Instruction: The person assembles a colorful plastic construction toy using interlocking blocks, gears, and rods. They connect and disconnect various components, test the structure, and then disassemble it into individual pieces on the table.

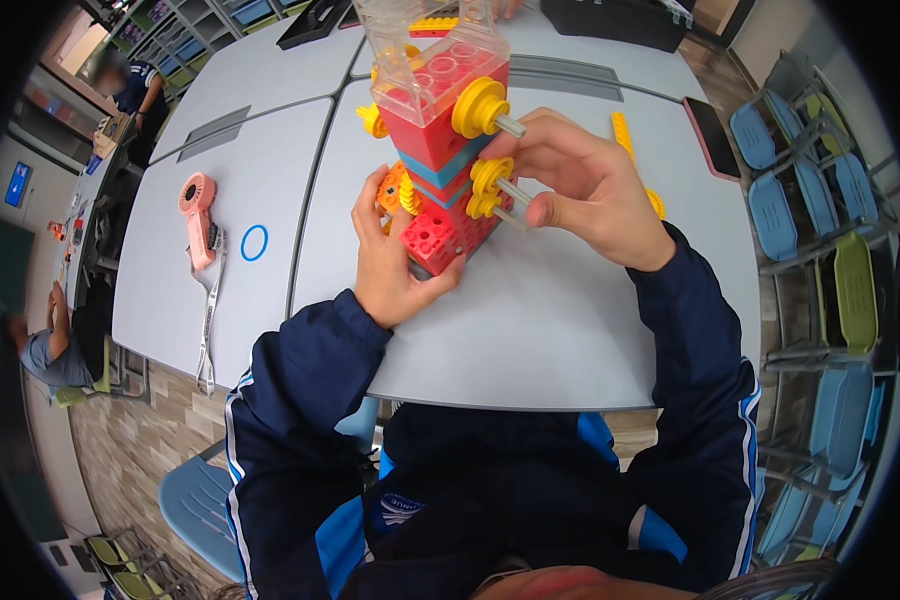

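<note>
A tall building-block model (438, 140) stands on the table in front of me, made of red and blue bricks with a clear plastic piece on top. My left hand (395, 275) is wrapped around its red base, thumb in front and fingers behind an orange gear piece (390, 192). Two yellow pulley wheels (480, 108) stick out on the right side, on grey axles. My right hand (590, 185) curls around the lower grey axle (515, 192), its thumb by the axle's end and its fingertips beside the lower yellow pulley wheel (488, 185). Those fingertips are partly hidden.
A pink handheld fan (199, 215) with a strap and a blue ring (255, 243) lie to the left. A phone (711, 138) and a yellow toothed strip (622, 135) lie to the right. Black trays (615, 22) sit at the back. Stacked chairs (840, 290) line the right side.
</note>
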A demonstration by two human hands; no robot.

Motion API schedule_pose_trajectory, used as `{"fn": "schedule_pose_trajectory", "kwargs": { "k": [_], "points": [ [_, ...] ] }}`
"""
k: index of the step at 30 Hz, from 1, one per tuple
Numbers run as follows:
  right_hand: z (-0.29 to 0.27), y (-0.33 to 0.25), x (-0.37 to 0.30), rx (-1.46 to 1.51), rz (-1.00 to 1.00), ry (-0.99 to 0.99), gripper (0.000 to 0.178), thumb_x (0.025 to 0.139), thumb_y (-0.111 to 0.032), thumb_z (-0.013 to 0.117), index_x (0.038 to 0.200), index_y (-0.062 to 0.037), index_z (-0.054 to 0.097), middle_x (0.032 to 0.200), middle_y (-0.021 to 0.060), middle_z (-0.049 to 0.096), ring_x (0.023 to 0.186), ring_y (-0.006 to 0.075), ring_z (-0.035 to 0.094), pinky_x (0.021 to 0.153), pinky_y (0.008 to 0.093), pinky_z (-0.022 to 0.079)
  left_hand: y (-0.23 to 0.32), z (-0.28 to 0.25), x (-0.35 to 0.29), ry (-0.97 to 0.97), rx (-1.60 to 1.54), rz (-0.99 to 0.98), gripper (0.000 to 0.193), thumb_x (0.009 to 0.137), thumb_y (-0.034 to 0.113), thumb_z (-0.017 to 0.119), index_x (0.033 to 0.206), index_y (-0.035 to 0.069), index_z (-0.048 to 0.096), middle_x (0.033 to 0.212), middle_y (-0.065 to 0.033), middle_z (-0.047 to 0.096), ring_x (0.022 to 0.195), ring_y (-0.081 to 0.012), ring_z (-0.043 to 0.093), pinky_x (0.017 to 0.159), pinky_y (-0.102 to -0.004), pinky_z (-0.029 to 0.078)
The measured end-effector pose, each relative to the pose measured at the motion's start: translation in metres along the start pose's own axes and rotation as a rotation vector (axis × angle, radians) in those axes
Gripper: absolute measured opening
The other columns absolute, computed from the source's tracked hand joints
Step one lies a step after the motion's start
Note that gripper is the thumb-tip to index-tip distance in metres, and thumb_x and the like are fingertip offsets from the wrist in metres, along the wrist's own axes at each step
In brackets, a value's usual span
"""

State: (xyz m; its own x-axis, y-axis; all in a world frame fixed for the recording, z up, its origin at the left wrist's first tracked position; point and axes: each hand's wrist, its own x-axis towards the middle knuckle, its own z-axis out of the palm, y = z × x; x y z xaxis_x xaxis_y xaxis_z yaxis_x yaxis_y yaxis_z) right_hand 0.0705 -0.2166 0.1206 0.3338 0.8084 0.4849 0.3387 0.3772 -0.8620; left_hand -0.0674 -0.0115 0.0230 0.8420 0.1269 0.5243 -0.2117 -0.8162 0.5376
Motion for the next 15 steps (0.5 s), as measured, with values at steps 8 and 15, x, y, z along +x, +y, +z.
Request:
{"fn": "schedule_pose_trajectory", "kwargs": {
  "k": [8, 15],
  "points": [
    [0.005, -0.007, -0.008, -0.429, -0.146, 0.099, 0.020, 0.082, -0.001, 0.069, 0.100, -0.0053, 0.065, 0.098, 0.0071, 0.058, 0.092, 0.0197, 0.061, 0.081, 0.0315, 0.050, -0.003, 0.001, 0.001, -0.017, -0.043, -0.011, 0.078, 0.065, 0.032, 0.082, 0.134, 0.009, 0.053, 0.149, -0.0267, 0.019, 0.136, -0.0460, 0.024, 0.108, -0.0504, 0.035],
    [-0.014, -0.024, -0.005, -0.462, -0.095, -0.105, 0.025, 0.082, 0.003, 0.065, 0.105, -0.0053, 0.068, 0.101, 0.0096, 0.065, 0.093, 0.0232, 0.064, 0.080, 0.0321, 0.053, 0.000, 0.002, 0.001, 0.010, -0.094, -0.030, 0.078, 0.064, 0.031, 0.082, 0.134, 0.009, 0.053, 0.150, -0.0262, 0.020, 0.137, -0.0447, 0.024, 0.108, -0.0504, 0.035]
  ]
}}
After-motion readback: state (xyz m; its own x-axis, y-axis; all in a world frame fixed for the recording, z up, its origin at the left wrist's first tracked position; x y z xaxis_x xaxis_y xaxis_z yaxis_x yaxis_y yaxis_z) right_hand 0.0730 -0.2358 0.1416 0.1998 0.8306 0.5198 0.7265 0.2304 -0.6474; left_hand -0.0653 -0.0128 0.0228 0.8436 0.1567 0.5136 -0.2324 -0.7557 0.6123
